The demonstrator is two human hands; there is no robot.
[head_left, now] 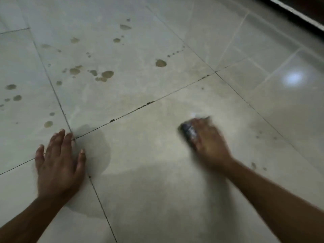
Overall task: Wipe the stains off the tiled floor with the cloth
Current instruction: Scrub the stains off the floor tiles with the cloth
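1. The right hand (208,142) was blurred; its grip was clenched around a dark, bunched cloth (188,133) pressed to the tiled floor (157,199), most of it hidden under the fingers.
2. The left hand (58,162) lay flat with its grip released, fingers spread, beside a damp grey patch (98,148).
3. The near tile looked smeared but pale; brown stains (107,74) sat well apart, on the far tiles.
4. Risk, as I judged it: the small wad could smear grime rather than lift it, especially into the dirty grout line (149,103).
5. The bracing palm could slip on the wet patch.
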